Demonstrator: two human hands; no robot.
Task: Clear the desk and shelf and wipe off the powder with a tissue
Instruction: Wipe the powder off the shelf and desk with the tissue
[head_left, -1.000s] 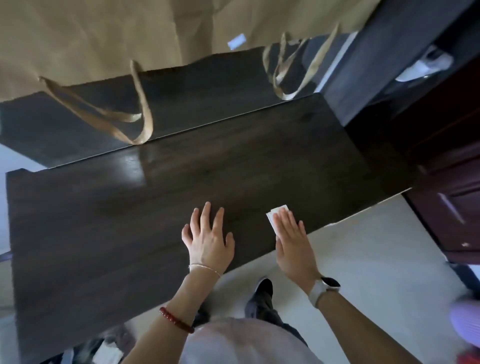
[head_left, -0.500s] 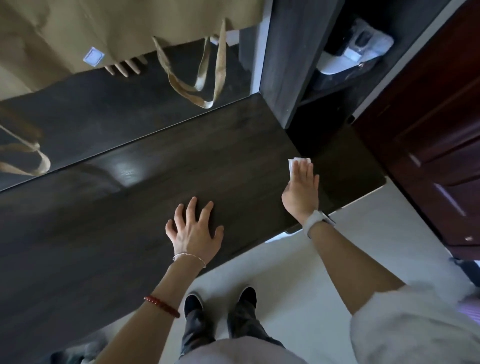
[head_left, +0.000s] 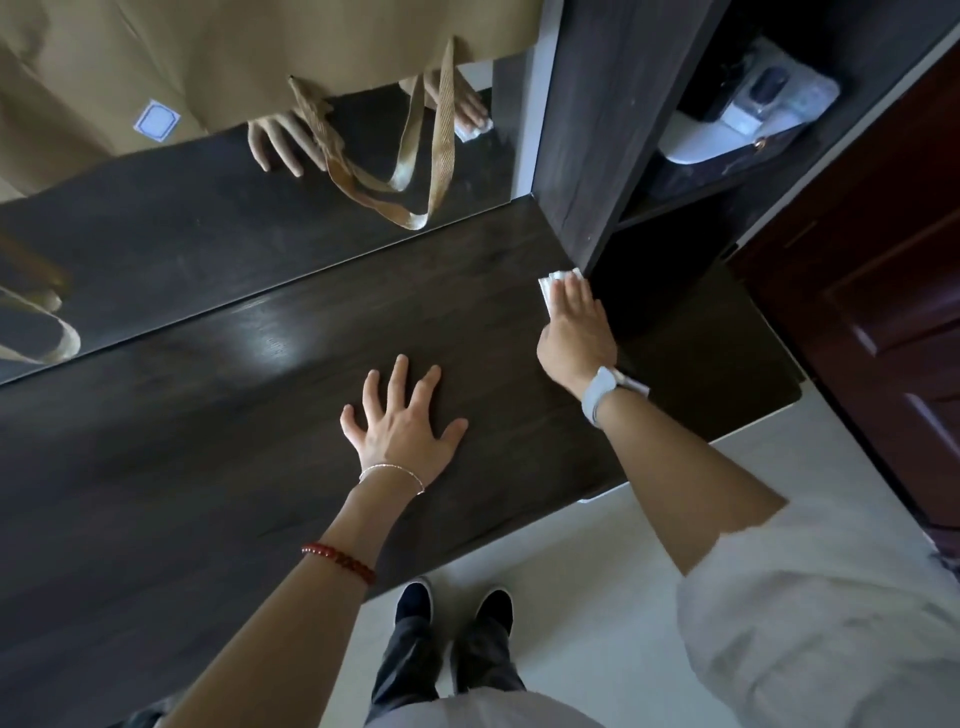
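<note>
The dark wooden desk (head_left: 260, 441) runs across the head view. My right hand (head_left: 574, 325) presses a white tissue (head_left: 550, 285) flat on the desk top, right at the foot of the dark shelf unit's side panel (head_left: 587, 130). Only the tissue's far edge shows past my fingers. My left hand (head_left: 402, 421) rests flat on the desk with its fingers spread, nearer the front edge. No powder shows on the dark surface.
A mirror (head_left: 208, 208) backs the desk and reflects both hands. Tan bag handles (head_left: 415, 171) hang in front of it. White items (head_left: 748, 109) sit in the shelf. A dark red door (head_left: 893, 260) stands at the right. Pale floor lies below.
My right hand has slid the tissue away and to the right, from the desk's front edge up to the shelf's side panel. The left hand has stayed flat on the desk.
</note>
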